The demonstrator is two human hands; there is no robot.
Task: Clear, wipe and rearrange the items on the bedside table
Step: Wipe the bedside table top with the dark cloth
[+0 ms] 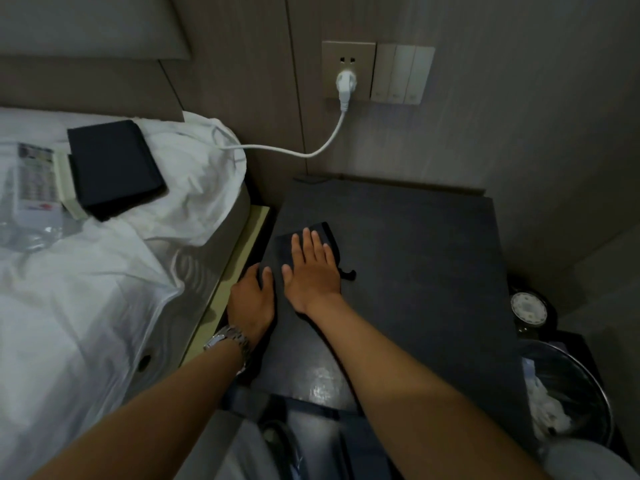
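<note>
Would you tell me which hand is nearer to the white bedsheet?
Left. The left hand rests at the bedside table's bed-side edge; the right hand lies farther in, from the bedsheet.

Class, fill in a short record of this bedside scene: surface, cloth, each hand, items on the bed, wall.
surface: dark bedside table
cloth: dark wiping cloth lying on table
right hand: flat, pressing the cloth
left hand: rests at the table's left edge
bed: dark folded rectangular case on white bedding
wall: white plug in socket
</note>
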